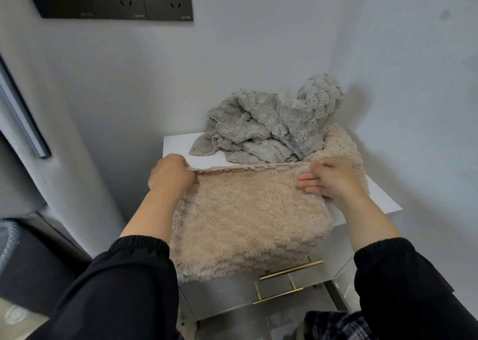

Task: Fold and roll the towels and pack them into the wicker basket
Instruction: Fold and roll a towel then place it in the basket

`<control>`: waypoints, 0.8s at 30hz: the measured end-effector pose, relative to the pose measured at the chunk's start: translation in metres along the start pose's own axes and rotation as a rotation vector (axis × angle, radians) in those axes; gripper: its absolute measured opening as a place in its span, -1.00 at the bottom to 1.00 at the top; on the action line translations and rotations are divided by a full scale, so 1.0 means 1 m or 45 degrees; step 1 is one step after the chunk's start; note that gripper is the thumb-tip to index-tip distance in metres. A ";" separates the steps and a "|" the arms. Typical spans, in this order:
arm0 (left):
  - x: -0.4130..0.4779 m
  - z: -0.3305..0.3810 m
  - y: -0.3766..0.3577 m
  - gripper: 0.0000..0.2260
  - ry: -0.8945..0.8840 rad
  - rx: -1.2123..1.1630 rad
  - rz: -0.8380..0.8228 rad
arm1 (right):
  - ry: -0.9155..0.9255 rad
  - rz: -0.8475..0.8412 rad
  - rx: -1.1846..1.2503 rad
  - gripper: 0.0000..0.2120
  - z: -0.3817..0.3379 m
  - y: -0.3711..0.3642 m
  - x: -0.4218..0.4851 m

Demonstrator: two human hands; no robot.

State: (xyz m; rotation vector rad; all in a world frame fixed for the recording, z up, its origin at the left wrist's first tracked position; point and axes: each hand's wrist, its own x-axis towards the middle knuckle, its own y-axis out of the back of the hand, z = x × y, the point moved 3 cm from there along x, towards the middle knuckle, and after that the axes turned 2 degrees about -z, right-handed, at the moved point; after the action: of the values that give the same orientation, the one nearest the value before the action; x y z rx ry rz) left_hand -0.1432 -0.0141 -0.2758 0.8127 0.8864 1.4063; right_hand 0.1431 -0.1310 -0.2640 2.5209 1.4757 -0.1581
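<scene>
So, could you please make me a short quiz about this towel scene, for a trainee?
1. True or false: the grey towel is already folded.
2. Which towel do the left hand and the right hand hold by its far edge? A) the grey one B) the beige towel
3. On what does the grey towel lie?
Key: 1 false, it is crumpled; 2 B; 3 the white cabinet top.
</scene>
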 end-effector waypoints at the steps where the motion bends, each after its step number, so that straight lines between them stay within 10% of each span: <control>1: 0.000 0.000 0.001 -0.90 -0.004 -0.037 0.026 | -0.021 -0.010 0.040 -0.89 -0.001 0.000 0.000; 11: -0.015 0.020 0.004 -0.87 0.244 -1.389 -0.315 | -0.095 -0.031 0.126 -0.90 0.002 -0.003 0.002; 16: -0.015 0.038 0.018 -0.87 0.025 -1.887 -0.335 | 0.293 0.121 0.254 -0.88 -0.026 -0.002 -0.003; 24: -0.021 0.020 0.005 -0.92 0.244 -1.571 -0.297 | 0.174 0.145 0.162 -0.86 -0.011 0.004 -0.007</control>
State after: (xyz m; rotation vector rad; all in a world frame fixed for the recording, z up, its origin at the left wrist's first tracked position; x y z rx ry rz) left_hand -0.1273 -0.0337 -0.2611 -0.3545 0.1110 1.4928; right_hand 0.1429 -0.1358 -0.2517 2.7595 1.4067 -0.0637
